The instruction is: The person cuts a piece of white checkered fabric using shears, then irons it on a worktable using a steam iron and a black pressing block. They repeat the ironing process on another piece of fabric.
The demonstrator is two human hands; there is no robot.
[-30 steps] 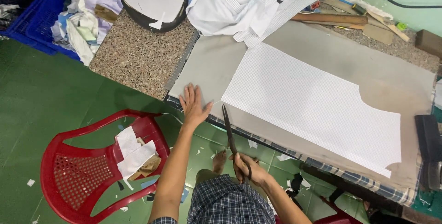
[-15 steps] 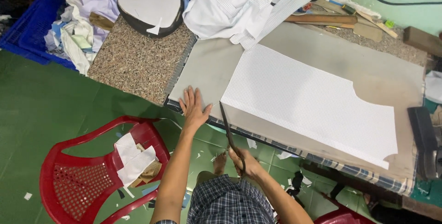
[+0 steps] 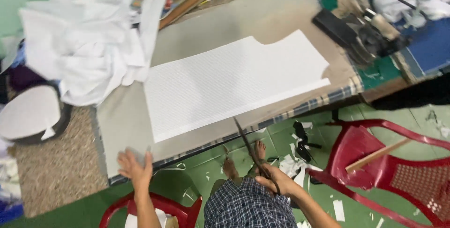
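Scissors [image 3: 251, 150], long, dark-bladed, sit in the right hand [image 3: 276, 181], fingers closed round the handles, blades nearly together, tip pointing up at the near edge of the flat white cut fabric panel [image 3: 234, 80] lying on the grey tabletop [image 3: 276, 19]. Left hand [image 3: 135, 167] open, fingers spread, palm down on the table's near corner, holding nothing. Crumpled white cloth pile [image 3: 84, 40] at back left; red slotted plastic chair [image 3: 398, 162] at right.

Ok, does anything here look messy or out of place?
Yes. White scraps litter the green floor under the table edge, and a crumpled white cloth pile spills over the table's far corner. The cut white sheet itself lies flat.
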